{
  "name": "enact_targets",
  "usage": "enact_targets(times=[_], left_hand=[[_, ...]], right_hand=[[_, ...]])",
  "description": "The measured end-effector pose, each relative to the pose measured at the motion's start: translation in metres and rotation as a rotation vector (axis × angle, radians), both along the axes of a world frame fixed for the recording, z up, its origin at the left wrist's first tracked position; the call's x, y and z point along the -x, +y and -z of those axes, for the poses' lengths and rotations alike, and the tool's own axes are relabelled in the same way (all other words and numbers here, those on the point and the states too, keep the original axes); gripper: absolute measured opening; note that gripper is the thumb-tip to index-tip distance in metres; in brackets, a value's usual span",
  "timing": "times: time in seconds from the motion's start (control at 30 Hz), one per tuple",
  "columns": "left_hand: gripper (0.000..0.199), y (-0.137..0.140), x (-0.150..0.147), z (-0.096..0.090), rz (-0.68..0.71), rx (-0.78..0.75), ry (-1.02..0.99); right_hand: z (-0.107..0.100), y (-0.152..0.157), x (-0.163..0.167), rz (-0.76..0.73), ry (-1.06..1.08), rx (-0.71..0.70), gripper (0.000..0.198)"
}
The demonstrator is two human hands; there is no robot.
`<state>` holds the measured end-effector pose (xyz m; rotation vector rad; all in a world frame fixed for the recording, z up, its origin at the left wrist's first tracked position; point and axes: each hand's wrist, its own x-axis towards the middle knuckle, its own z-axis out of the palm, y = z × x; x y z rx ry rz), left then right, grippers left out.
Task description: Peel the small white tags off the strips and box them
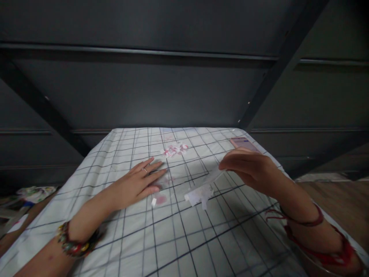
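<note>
Currently, right grip (250,164): I pinch a translucent sheet (212,176).
Left grip (133,187): palm down, fingers spread.
White scraps (199,195): left of my right grip, nearer me.

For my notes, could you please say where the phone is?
In the head view, the phone lies far right on the checked cloth, beyond the right hand.

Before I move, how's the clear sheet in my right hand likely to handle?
Probably light for its size: the clear sheet looks thin and see-through. It may sag or flex, since your right hand pinches it at one end. Pushed down, it could nudge the white scraps that lie close to its lower edge.
</note>
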<state>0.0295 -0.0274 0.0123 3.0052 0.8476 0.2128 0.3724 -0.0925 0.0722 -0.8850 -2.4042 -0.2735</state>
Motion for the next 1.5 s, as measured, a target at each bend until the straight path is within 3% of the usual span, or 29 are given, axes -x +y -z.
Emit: enact_targets(times=[0.13,0.33,0.47,0.73,0.87,1.03,1.17,1.3,1.5], left_hand=[[0.056,0.000,-0.001,-0.001,0.014,-0.013,-0.005],[0.059,0.001,-0.001,0.000,0.001,0.005,-0.003],[0.059,0.001,-0.001,-0.001,-0.005,0.021,0.001],[0.057,0.003,-0.001,0.003,-0.005,0.022,-0.024],[0.058,0.004,0.000,0.003,0.014,0.010,-0.033],[0.058,-0.001,-0.006,0.002,0.047,0.004,-0.022],[0.056,-0.012,-0.017,-0.004,0.109,0.011,-0.009],[0.052,-0.023,-0.026,-0.008,0.178,0.033,0.013],[0.078,-0.029,-0.030,-0.003,0.187,0.055,0.044]], right_hand=[[0.000,-0.001,0.005,-0.048,0.050,-0.004,0.028],[-0.006,-0.003,0.003,-0.074,-0.021,0.167,0.029],[-0.017,-0.010,-0.006,-0.041,-0.036,0.200,0.030],[-0.013,-0.021,0.002,0.127,-0.069,-0.031,0.030],[-0.005,-0.032,0.001,0.136,-0.147,0.002,0.034],[-0.003,-0.053,-0.019,0.102,-0.072,0.022,0.036],[0.001,-0.061,-0.025,0.223,-0.071,-0.086,0.038],[0.006,-0.068,-0.018,0.356,-0.161,-0.089,0.035],[0.000,-0.098,0.005,0.302,-0.195,-0.160,0.035]])
